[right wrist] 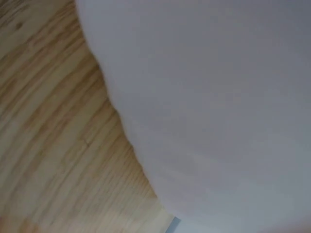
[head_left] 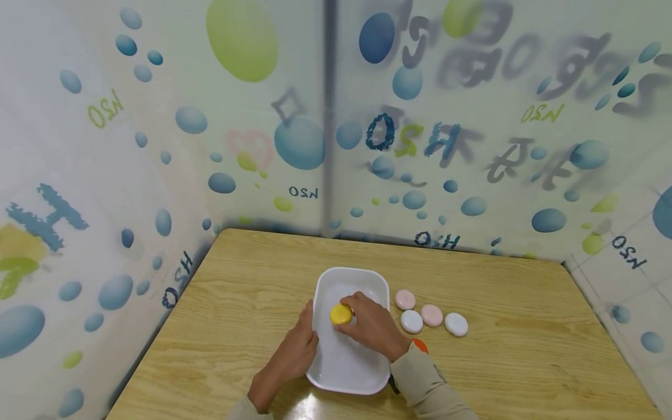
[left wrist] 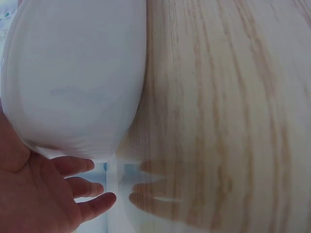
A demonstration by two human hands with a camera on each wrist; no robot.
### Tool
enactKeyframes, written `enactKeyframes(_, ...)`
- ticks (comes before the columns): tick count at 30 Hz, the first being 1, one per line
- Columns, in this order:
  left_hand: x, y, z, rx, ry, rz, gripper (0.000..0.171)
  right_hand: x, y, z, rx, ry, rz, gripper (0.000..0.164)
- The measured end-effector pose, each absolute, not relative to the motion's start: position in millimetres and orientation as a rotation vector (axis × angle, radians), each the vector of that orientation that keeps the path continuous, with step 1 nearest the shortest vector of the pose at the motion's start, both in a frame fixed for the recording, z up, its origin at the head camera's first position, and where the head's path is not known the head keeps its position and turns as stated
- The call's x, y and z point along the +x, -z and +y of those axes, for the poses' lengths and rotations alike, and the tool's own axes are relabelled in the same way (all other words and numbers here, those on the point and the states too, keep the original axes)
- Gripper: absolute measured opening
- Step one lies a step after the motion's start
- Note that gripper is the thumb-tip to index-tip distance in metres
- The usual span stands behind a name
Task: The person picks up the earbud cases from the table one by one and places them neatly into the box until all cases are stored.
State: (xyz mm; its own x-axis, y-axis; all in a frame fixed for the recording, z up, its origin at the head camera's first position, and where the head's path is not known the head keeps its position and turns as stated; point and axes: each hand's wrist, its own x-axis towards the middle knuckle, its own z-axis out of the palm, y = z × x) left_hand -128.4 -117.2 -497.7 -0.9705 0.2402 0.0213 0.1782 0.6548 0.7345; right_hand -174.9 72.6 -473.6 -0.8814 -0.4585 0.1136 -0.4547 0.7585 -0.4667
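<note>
A white rectangular tray (head_left: 349, 364) stands on the wooden table. Over its inside, my right hand (head_left: 370, 324) pinches a small yellow round disc (head_left: 340, 314) between thumb and fingers. I cannot tell whether the disc touches the tray's floor. My left hand (head_left: 300, 344) rests against the tray's left side. In the left wrist view, the left fingers (left wrist: 80, 187) are extended and spread beside the tray's outer wall (left wrist: 82, 73); the thumb is hidden there. The tray's outside (right wrist: 204, 107) fills most of the right wrist view, where the pinch is hidden.
Right of the tray lie two pink discs (head_left: 431, 315) and two white discs (head_left: 456, 324). An orange-red thing (head_left: 419, 345) is partly hidden by the right sleeve (head_left: 427, 379). The wooden table (head_left: 525, 326) reaches back to a patterned curtain (head_left: 472, 175).
</note>
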Motion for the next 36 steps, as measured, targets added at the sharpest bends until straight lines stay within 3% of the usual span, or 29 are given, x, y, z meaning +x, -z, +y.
enactKeyframes(10, -129.2, 498.9, -116.2, 0.392, -1.215, 2.810, 0.058, -176.4, 477.3, 72.1, -0.776, 0.674, 2.938, 0.053)
enactKeyframes(22, -130.4, 498.8, -116.2, 0.370, -1.245, 2.795, 0.059, -179.4, 472.1, 82.8, -0.797, 0.842, 2.948, 0.046)
enactKeyframes(36, -130.3, 500.1, -116.5, 0.353, -1.272, 2.772, 0.059, -179.3, 453.4, 115.8, -0.621, 1.029, 3.053, 0.040)
